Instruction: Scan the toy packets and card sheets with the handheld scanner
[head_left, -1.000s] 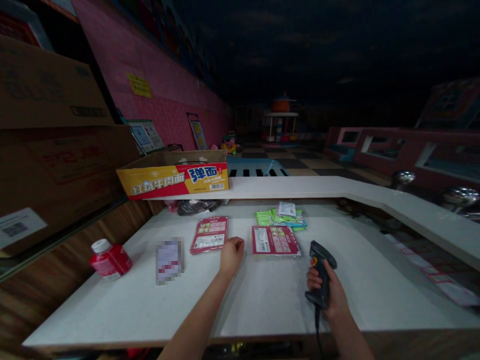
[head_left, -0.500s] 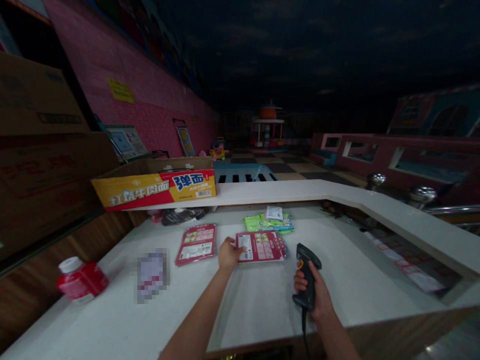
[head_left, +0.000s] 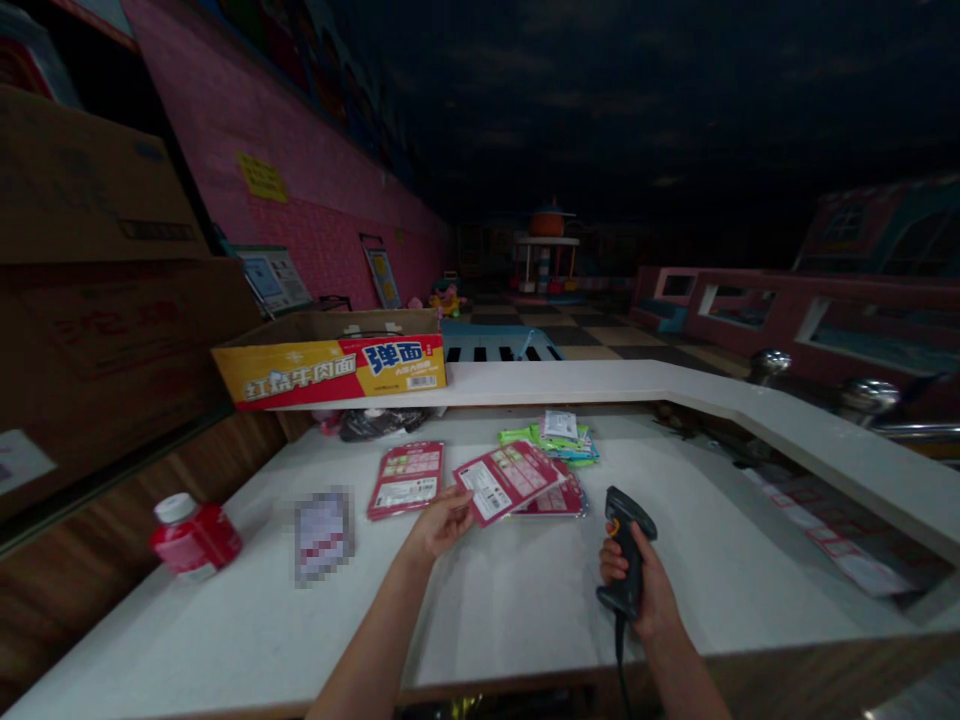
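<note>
Pinched by its near left corner, a flat pink packet [head_left: 510,480] with a white barcode label is in my left hand [head_left: 444,522]. It is tilted above a stack of similar packets [head_left: 559,498], partly covering them. To the left lies another stack of pink packets [head_left: 407,476]. My right hand [head_left: 646,580] is wrapped round the handle of a black barcode scanner [head_left: 628,555], whose cable runs down off the counter's near edge. Behind the held packet is a small pile of green and blue packets [head_left: 589,450] with a whitish one [head_left: 560,425] on top.
A red bottle with a white cap [head_left: 196,540] and a blurred-out item [head_left: 322,535] are on the white counter [head_left: 510,620] at left. A raised ledge [head_left: 600,380] runs along the back, bearing an open noodle carton [head_left: 337,370]. Brown boxes [head_left: 97,330] are stacked at far left.
My left hand has lifted one pink packet off the right stack and turned it at an angle towards the left. My right hand still grips the scanner. The view has shifted slightly.
</note>
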